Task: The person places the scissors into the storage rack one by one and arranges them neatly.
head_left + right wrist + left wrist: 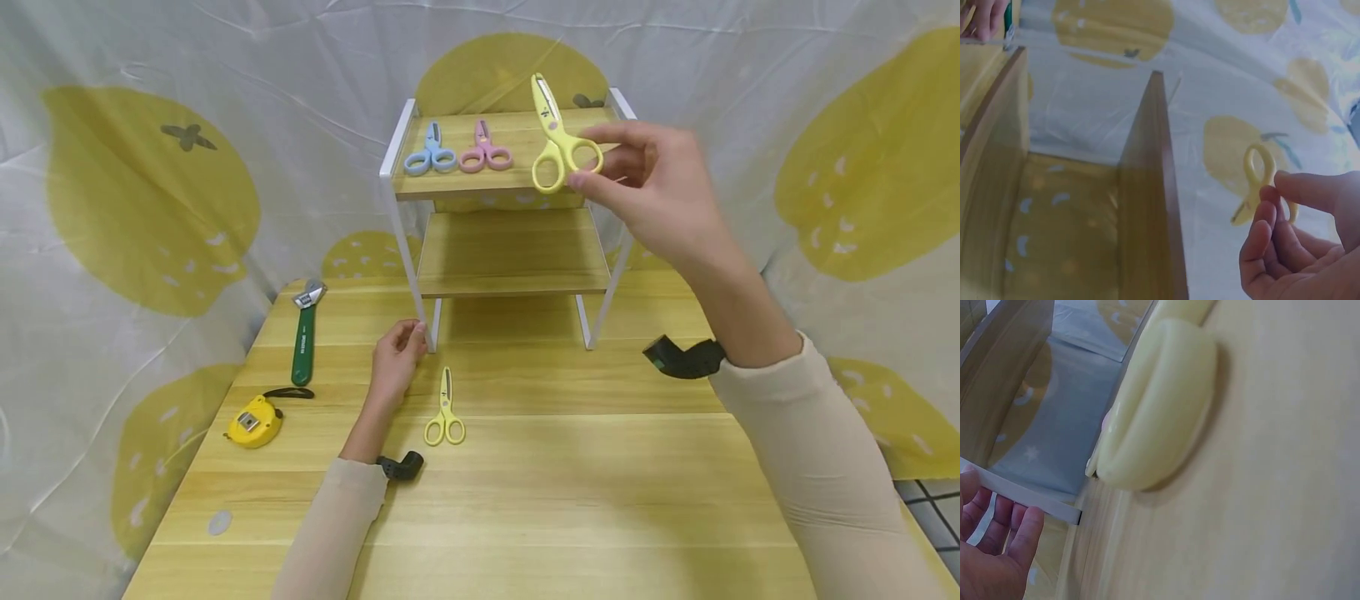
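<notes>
Up in front of the two-tier shelf's top board (465,185), my right hand (660,183) pinches yellow scissors (557,138) by one handle loop, blades pointing up. Blue scissors (431,155) and pink scissors (483,148) lie side by side on that top board, to the left of the held pair. Low down, my left hand (396,354) grips the shelf's white front left leg (1029,495) between thumb and fingers. A second pair of yellow scissors (446,410) lies on the table just right of the left hand; its handle (1166,406) looms large in the left wrist view.
On the table's left side lie a green-handled adjustable wrench (303,346), a yellow tape measure (255,422) with a black strap, and a small grey disc (220,522). The shelf's lower board (513,254) sits above the table. A lemon-print curtain (300,50) hangs behind.
</notes>
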A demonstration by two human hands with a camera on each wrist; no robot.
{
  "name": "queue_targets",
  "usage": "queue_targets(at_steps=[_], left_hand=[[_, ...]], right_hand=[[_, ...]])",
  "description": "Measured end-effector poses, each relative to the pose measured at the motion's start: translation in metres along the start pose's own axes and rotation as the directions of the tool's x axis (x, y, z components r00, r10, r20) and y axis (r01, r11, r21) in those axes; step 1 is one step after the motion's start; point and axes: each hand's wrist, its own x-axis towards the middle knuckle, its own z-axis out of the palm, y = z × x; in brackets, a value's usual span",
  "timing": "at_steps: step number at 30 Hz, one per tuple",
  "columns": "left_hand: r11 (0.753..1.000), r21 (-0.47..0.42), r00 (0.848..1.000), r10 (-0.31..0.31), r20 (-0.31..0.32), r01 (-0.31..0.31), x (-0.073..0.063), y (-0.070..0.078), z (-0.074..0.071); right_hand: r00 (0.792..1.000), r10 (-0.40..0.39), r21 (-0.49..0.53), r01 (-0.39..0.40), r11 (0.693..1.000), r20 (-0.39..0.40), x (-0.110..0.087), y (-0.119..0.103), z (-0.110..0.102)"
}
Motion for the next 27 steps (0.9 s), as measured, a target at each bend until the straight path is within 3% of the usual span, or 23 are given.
queue_targets(at_steps=[7,12,18,21,27], left_hand=[[1.000,0.008,1.000,0.001,-0.014,-0.001,0.001,-0.001,-0.001],[1.000,0.021,1.000,0.016,-0.021,-0.016,0.000,-0.001,0.000],[1.000,0.010,1.000,-0.017,0.003,0.017,-0.012,0.024,0.003],[1.000,0.001,1.000,-0.018,0.016,0.018,-0.015,0.031,0.003],[1.000,0.007,1.000,-0.018,0.007,0.018,-0.017,0.034,0.003]], right_hand=[[0.988,0.151,-0.123,-0.148,0.981,0.014,0.043,0.003,0.010],[0.979,0.200,-0.203,-0.189,0.961,0.034,0.065,0.011,0.014],[0.964,0.260,-0.290,-0.236,0.927,0.046,0.080,0.019,0.014],[0.961,0.266,-0.354,-0.225,0.908,0.071,0.083,0.021,0.014],[0.969,0.208,-0.470,-0.122,0.874,0.137,0.085,0.023,0.017]])
